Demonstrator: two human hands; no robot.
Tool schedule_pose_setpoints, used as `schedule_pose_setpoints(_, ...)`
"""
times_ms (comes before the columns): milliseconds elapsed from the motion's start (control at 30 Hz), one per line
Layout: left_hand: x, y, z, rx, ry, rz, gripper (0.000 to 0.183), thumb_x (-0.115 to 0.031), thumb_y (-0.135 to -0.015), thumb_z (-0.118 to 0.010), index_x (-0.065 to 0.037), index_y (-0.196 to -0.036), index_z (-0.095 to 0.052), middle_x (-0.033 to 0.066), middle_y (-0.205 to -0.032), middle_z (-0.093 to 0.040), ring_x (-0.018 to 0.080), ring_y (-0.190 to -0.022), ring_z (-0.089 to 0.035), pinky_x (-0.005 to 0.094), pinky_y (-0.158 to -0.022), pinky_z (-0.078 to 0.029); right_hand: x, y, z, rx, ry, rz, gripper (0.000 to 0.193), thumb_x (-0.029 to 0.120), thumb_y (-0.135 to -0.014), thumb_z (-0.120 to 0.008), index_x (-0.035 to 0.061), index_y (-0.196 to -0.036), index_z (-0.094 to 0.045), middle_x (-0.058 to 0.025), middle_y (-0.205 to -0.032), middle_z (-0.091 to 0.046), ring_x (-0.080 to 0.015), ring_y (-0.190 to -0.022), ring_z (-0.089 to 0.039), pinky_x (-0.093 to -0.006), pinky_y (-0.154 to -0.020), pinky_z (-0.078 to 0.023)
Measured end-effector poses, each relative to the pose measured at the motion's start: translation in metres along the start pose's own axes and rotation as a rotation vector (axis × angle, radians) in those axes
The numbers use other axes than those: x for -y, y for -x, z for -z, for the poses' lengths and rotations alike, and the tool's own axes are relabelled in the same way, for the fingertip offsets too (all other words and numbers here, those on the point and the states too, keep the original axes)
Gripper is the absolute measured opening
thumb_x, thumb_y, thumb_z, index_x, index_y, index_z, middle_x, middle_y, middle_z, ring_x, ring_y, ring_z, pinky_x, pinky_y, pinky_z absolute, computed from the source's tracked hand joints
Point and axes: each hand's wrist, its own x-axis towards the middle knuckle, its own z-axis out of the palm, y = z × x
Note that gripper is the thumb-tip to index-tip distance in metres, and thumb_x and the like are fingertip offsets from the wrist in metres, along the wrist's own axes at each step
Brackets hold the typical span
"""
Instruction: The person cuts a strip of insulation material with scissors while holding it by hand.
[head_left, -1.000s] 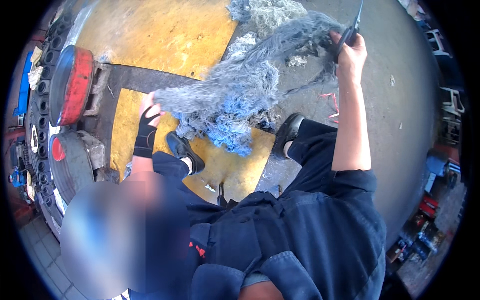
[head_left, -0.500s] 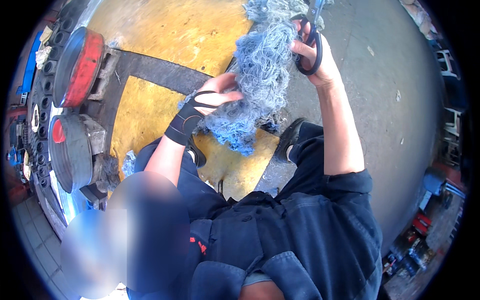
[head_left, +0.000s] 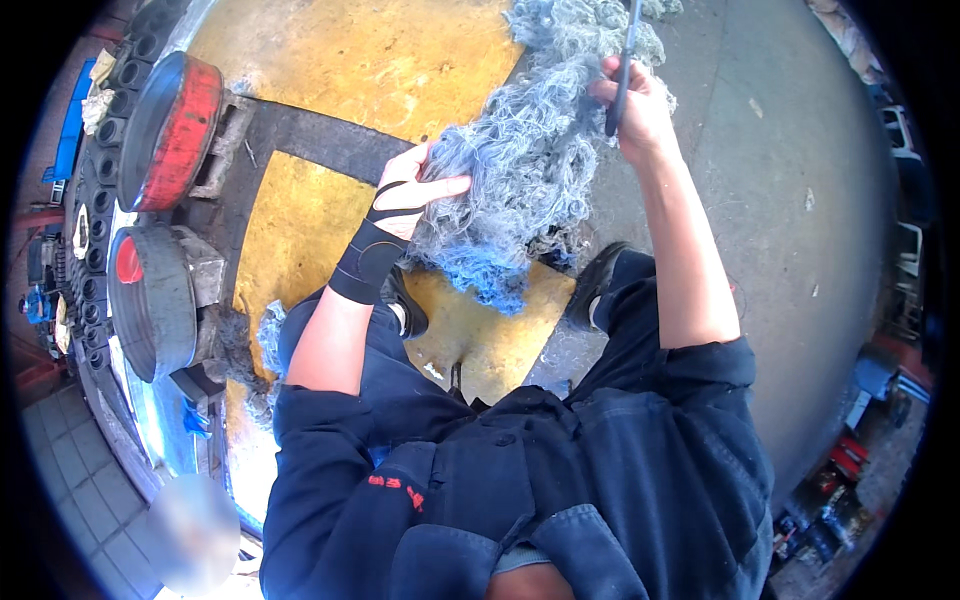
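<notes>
A long heap of tangled grey-blue yarn [head_left: 530, 160], bright blue at its near end, lies in front of me between my feet. At its left edge is my left hand [head_left: 405, 190], in a black wrist support, thumb over the strands and the other fingers partly hidden behind them. My right hand [head_left: 645, 115] grips scissors [head_left: 624, 85] with dark handles at the yarn's right edge. The scissors appear edge-on, blades pointing away from me and running out of the top of the picture.
Yellow plates [head_left: 350, 70] lie on the dark floor. On my left, a red-and-black drum-like ring [head_left: 185, 130] and a grey one [head_left: 160, 305] rest by blocks, beside a row of dark round holes [head_left: 95, 220]. Assorted tools and parts [head_left: 830, 500] lie at the right rim.
My left hand has moved slightly left, and the yarn's near part has spread wider. The scissors have turned from showing their handle loops to edge-on. The whole view has shifted a little.
</notes>
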Motion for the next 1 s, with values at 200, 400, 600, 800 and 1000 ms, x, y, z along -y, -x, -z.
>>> schedule_pose_setpoints(200,0.005,0.001,0.001,-0.023,0.257,0.107,0.036,0.0,-0.083,-0.058,0.006,-0.118,-0.051,0.0114,-0.115,-0.058,0.0198,-0.105,-0.057,0.0326,-0.094,-0.043,0.001,0.019,-0.024,-0.016,0.885,0.018,0.041,0.034,-0.071,-0.077,0.0015,-0.083,-0.055,-0.0099,-0.073,-0.063,-0.0176,-0.065,-0.061,-0.0326,-0.062,-0.049)
schedule_pose_setpoints(400,0.012,-0.002,0.011,-0.062,0.459,0.193,0.031,-0.006,-0.089,-0.052,0.005,-0.118,-0.05,0.013,-0.113,-0.06,0.0194,-0.103,-0.059,0.0314,-0.09,-0.047,-0.027,0.049,-0.061,0.451,0.233,-0.692,0.087,0.054,-0.066,-0.075,-0.0164,-0.111,-0.05,-0.0312,-0.097,-0.059,-0.0313,-0.088,-0.064,-0.0317,-0.067,-0.057)
schedule_pose_setpoints(600,0.017,-0.002,0.006,-0.047,0.341,0.123,0.03,-0.007,-0.091,-0.049,0.004,-0.119,-0.049,0.0126,-0.113,-0.059,0.0202,-0.102,-0.059,0.032,-0.09,-0.047,-0.049,0.065,-0.084,0.172,-0.182,-0.586,0.03,0.012,-0.066,-0.08,0.0007,-0.083,-0.057,-0.0092,-0.072,-0.06,-0.0164,-0.058,-0.058,-0.0256,-0.051,-0.047)
schedule_pose_setpoints(800,0.015,-0.004,0.017,-0.182,0.366,-0.048,0.023,-0.011,-0.094,-0.046,0.0,-0.114,-0.05,0.0089,-0.104,-0.058,0.0187,-0.088,-0.059,0.0315,-0.081,-0.049,-0.037,0.058,-0.074,0.051,-0.444,-0.582,0.025,0.0,-0.064,-0.074,0.0049,-0.079,-0.054,-0.0031,-0.065,-0.055,-0.0165,-0.055,-0.054,-0.0275,-0.047,-0.039)
schedule_pose_setpoints(1000,0.014,-0.001,0.046,-0.272,0.454,-0.065,0.019,-0.022,-0.095,-0.049,-0.003,-0.1,-0.049,0.0034,-0.074,-0.049,0.014,-0.06,-0.049,0.0255,-0.055,-0.042,-0.042,0.05,-0.057,0.05,-0.459,-0.565,0.007,0.003,-0.069,-0.067,0.0052,-0.071,-0.06,-0.0026,-0.067,-0.059,-0.015,-0.059,-0.054,-0.0313,-0.053,-0.043)
